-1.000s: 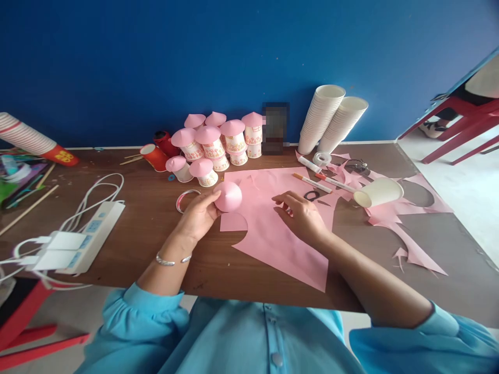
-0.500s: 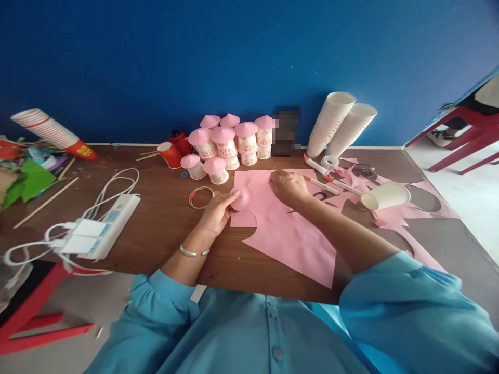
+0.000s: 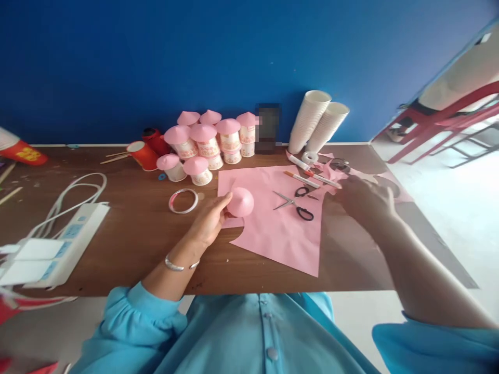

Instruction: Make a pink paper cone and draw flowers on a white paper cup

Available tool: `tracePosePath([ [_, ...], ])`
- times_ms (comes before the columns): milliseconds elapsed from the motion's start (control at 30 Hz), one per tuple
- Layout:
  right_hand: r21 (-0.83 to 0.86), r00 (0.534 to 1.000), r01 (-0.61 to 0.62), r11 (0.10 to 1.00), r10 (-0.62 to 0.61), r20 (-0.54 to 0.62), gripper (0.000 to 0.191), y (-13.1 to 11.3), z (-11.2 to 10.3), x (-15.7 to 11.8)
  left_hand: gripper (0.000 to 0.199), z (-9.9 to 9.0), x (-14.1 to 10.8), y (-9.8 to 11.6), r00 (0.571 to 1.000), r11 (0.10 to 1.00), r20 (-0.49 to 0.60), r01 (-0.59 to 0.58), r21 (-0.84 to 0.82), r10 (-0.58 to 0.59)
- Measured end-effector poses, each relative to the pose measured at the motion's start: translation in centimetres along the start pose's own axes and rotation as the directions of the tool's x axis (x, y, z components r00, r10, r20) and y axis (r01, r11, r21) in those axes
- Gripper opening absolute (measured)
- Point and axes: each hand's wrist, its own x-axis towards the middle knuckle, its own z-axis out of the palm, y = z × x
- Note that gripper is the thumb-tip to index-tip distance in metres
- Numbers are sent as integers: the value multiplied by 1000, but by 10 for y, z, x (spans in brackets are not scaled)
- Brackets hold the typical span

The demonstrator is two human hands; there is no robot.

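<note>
My left hand (image 3: 210, 221) pinches a small pink paper cone (image 3: 241, 202) at its left edge, above a large pink sheet (image 3: 288, 239) with a curved cutout. Open scissors (image 3: 293, 201) with black handles lie on the sheet. My right hand (image 3: 366, 202) is over the right part of the table, by the pink paper scraps (image 3: 393, 187); its fingers are blurred and partly hidden, so what they touch cannot be made out. Several paper cups with pink cone tops (image 3: 205, 140) stand behind the sheet, some stacked in two levels.
Two tall stacks of white cups (image 3: 312, 119) lean by the blue wall. Markers (image 3: 302, 179) and a white tape roll (image 3: 310, 158) lie before them. Left are a tape ring (image 3: 183, 201), red cups (image 3: 143, 156) and a power strip (image 3: 74, 244) with cables. A red chair (image 3: 440, 119) is beyond.
My right hand has moved right, off the sheet, uncovering the scissors. The white cup lying at the right is no longer plainly seen. My left hand still holds the cone. The view has shifted.
</note>
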Motion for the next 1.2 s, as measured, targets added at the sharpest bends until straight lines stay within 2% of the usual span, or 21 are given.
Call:
tracePosePath([
  [100,52,1000,-1,999,1,-8,21,-22,-7,-27,33,6,-5,-2,1000,999,-11,-4,43,5],
  [133,109,1000,23,994,-22,-6,21,-32,-10,-35,34,8,-6,-2,1000,998,15,-8,57,7],
  [200,447,989,145,883,-131,-62,18,-56,-14,-46,38,11,-8,-4,996,994,72,39,103,-47],
  [267,648,954,294,702,-258,-153,26,-80,-16,-52,39,15,-9,-6,991,987,101,77,144,-92],
  [300,689,930,359,629,-302,-209,36,-91,-15,-53,38,18,-11,-8,990,985,100,87,151,-103],
  [367,712,891,444,544,-347,-292,51,-111,-11,-52,36,22,-13,-10,989,984,96,96,152,-111],
  [467,778,881,438,451,-388,-272,54,-130,-1,-46,35,26,-15,-11,983,992,161,72,99,-88],
  [567,909,920,293,297,-345,-184,51,-137,13,-37,41,27,-15,-11,978,994,191,66,92,-83],
  [633,995,953,55,84,-300,-27,58,-136,21,-32,41,26,-14,-10,981,994,177,64,88,-79],
  [667,993,949,-101,-55,-304,80,60,-135,24,-30,41,25,-14,-10,982,994,171,64,86,-78],
  [700,952,926,-247,-183,-335,175,60,-134,27,-28,40,25,-14,-10,982,994,170,65,87,-79],
  [767,837,863,-435,-332,-418,283,56,-132,31,-26,40,23,-14,-9,977,993,193,73,89,-89],
  [833,783,832,-497,-374,-462,307,52,-131,32,-26,40,21,-14,-7,965,993,240,86,81,-103],
  [933,756,827,-516,-402,-465,317,51,-129,30,-26,35,17,-13,-3,951,993,286,105,60,-118],
  [1067,699,803,-561,-443,-495,332,48,-128,27,-27,29,13,-12,2,953,985,249,164,59,-174],
  [1200,711,777,-579,-400,-534,333,48,-131,27,-24,32,3,-14,2,951,979,236,189,72,-201],
])
